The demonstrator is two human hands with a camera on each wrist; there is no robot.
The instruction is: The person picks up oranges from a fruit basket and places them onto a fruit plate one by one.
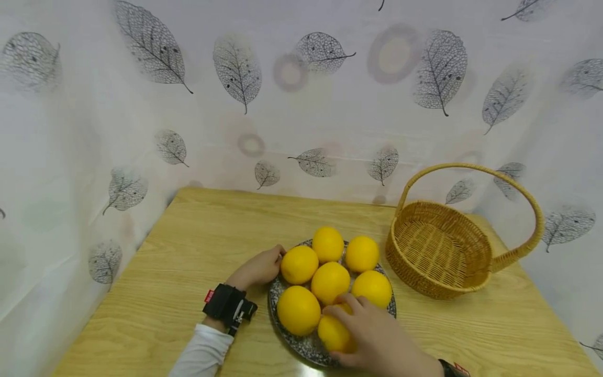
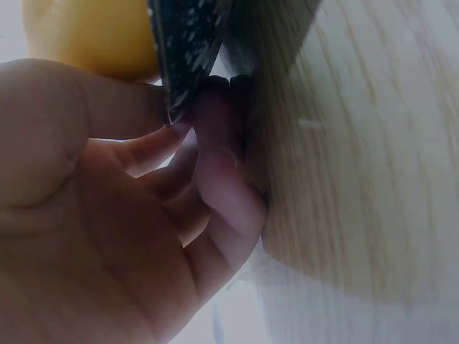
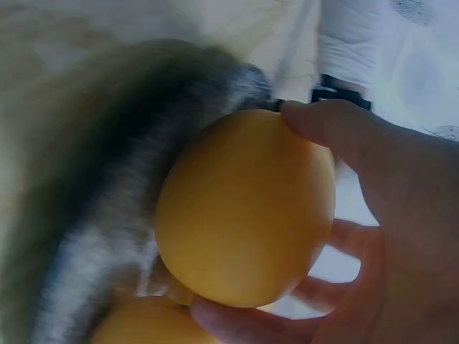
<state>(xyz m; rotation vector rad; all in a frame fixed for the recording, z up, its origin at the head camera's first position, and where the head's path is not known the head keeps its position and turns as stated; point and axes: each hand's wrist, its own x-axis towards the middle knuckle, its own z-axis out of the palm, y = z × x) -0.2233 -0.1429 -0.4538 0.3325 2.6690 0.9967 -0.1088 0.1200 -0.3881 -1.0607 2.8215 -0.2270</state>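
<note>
A dark speckled plate [image 1: 306, 345] carries several round yellow oranges [image 1: 330, 283]. My left hand [image 1: 258, 268] grips the plate's left rim. In the left wrist view, the thumb lies on top of the rim [image 2: 188, 50] and curled fingers [image 2: 222, 179] reach beneath it, against the table. At the near side of the plate, my right hand [image 1: 377, 335] holds one orange [image 1: 333, 331]. The right wrist view shows this orange [image 3: 244, 208] between thumb and fingers, with another orange [image 3: 154, 322] close beside it. Whether the held orange touches the plate cannot be told.
A wicker basket [image 1: 438, 290] with a tall arched handle [image 1: 476, 166] stands to the right of the plate, with nothing in it. The wooden table [image 1: 198, 230] ends at a leaf-patterned curtain [image 1: 301, 115] behind.
</note>
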